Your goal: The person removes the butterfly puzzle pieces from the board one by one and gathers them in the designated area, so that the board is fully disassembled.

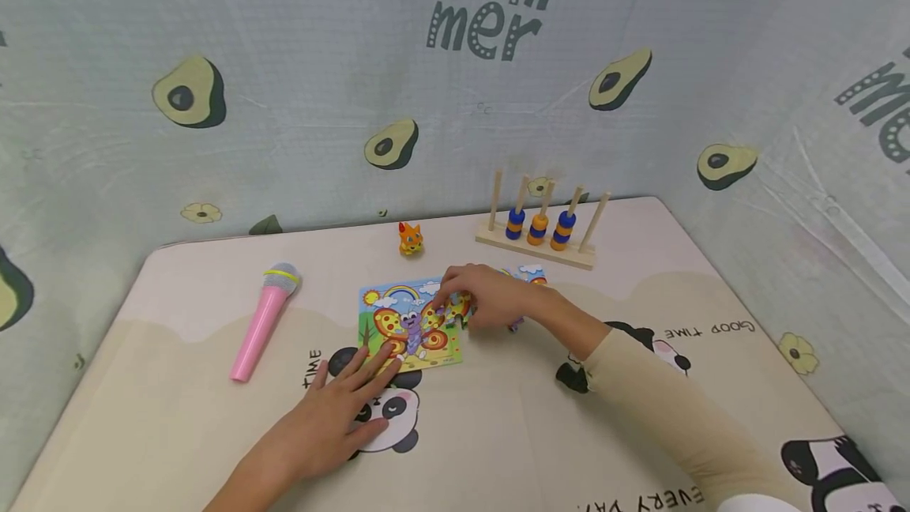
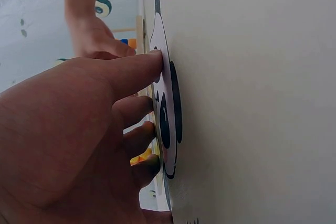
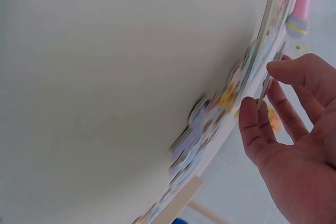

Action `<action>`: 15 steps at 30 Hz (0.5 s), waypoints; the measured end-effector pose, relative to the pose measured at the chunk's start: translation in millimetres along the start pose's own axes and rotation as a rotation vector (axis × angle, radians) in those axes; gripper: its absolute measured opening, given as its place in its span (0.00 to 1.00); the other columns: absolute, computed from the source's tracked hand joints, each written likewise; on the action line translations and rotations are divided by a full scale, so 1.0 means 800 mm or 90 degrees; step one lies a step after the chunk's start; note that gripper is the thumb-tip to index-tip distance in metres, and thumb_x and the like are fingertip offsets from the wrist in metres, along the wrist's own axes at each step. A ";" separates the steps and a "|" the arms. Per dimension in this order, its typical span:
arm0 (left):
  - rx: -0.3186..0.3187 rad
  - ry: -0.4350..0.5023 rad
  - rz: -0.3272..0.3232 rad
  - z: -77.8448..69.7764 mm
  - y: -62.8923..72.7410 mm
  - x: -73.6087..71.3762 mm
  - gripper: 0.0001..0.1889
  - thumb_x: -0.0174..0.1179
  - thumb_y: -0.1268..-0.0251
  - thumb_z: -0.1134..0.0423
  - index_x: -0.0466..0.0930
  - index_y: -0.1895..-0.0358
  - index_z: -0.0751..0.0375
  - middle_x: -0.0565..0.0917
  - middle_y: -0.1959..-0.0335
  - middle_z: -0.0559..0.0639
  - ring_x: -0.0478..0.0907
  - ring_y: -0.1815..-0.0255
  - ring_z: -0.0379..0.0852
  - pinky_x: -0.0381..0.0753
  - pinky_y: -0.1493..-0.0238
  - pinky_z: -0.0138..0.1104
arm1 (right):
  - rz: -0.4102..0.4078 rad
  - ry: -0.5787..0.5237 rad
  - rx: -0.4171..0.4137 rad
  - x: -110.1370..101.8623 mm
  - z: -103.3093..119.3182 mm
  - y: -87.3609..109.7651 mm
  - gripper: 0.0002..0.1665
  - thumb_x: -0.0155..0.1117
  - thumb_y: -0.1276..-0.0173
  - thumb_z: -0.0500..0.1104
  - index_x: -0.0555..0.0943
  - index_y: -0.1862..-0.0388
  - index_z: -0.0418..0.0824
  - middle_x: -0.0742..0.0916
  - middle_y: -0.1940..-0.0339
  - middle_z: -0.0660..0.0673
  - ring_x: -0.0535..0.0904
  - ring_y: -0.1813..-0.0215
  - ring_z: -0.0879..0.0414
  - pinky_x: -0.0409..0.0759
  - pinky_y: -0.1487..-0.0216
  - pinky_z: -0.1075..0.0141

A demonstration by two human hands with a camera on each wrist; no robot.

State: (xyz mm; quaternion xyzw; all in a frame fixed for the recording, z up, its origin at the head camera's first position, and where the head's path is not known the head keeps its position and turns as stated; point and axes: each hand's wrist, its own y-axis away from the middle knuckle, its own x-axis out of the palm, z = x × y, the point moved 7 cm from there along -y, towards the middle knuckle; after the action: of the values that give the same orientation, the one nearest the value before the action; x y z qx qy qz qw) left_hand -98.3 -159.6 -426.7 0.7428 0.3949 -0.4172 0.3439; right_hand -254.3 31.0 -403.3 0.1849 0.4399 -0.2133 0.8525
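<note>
A butterfly picture puzzle (image 1: pixel 408 330) lies on the table in the head view, with a sun and rainbow across its top. My left hand (image 1: pixel 330 417) is spread out, its fingertips resting on the board's lower left edge and its thumb over a printed panda face. Above the board's right side, my right hand (image 1: pixel 490 297) pinches a thin puzzle piece (image 3: pixel 264 92), seen nearly edge-on in the right wrist view. Loose puzzle pieces (image 3: pixel 194 135) lie beside the board, partly behind the right hand in the head view.
A pink toy microphone (image 1: pixel 265 322) lies to the left. Toward the back stand a small orange fox figure (image 1: pixel 410 239) and a wooden peg stand (image 1: pixel 533 247) with blue and orange rings. A patterned curtain (image 1: pixel 298 101) borders the table's back.
</note>
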 end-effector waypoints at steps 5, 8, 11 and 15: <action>0.004 -0.001 -0.002 -0.001 0.001 0.000 0.37 0.60 0.24 0.44 0.59 0.17 0.44 0.52 0.13 0.41 0.48 0.13 0.61 0.45 0.28 0.78 | -0.008 -0.011 0.010 -0.005 -0.010 0.013 0.34 0.71 0.46 0.29 0.86 0.40 0.50 0.82 0.40 0.50 0.76 0.43 0.52 0.78 0.48 0.62; 0.002 -0.002 -0.005 -0.002 0.001 0.000 0.38 0.60 0.25 0.44 0.59 0.17 0.44 0.52 0.13 0.41 0.48 0.13 0.60 0.45 0.27 0.78 | -0.010 -0.022 0.018 -0.008 -0.017 0.023 0.33 0.73 0.45 0.29 0.86 0.40 0.50 0.82 0.39 0.49 0.76 0.42 0.52 0.80 0.49 0.64; 0.003 -0.003 -0.007 -0.002 0.001 0.000 0.38 0.61 0.25 0.45 0.58 0.17 0.44 0.52 0.13 0.41 0.48 0.13 0.60 0.45 0.27 0.77 | -0.017 -0.027 0.024 -0.011 -0.023 0.033 0.32 0.73 0.44 0.29 0.86 0.40 0.51 0.82 0.38 0.49 0.76 0.41 0.51 0.80 0.50 0.64; 0.003 -0.003 -0.009 -0.003 0.001 0.000 0.38 0.61 0.25 0.45 0.58 0.17 0.44 0.52 0.13 0.41 0.48 0.13 0.61 0.45 0.26 0.77 | -0.030 -0.026 0.026 -0.017 -0.031 0.049 0.32 0.73 0.43 0.30 0.86 0.40 0.50 0.82 0.37 0.49 0.76 0.41 0.50 0.81 0.50 0.63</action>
State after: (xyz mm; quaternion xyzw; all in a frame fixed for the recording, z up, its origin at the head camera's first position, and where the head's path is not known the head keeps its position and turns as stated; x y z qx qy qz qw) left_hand -97.3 -158.0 -425.5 0.7401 0.3982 -0.4220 0.3401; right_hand -257.5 79.4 -400.8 0.1872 0.4225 -0.2462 0.8520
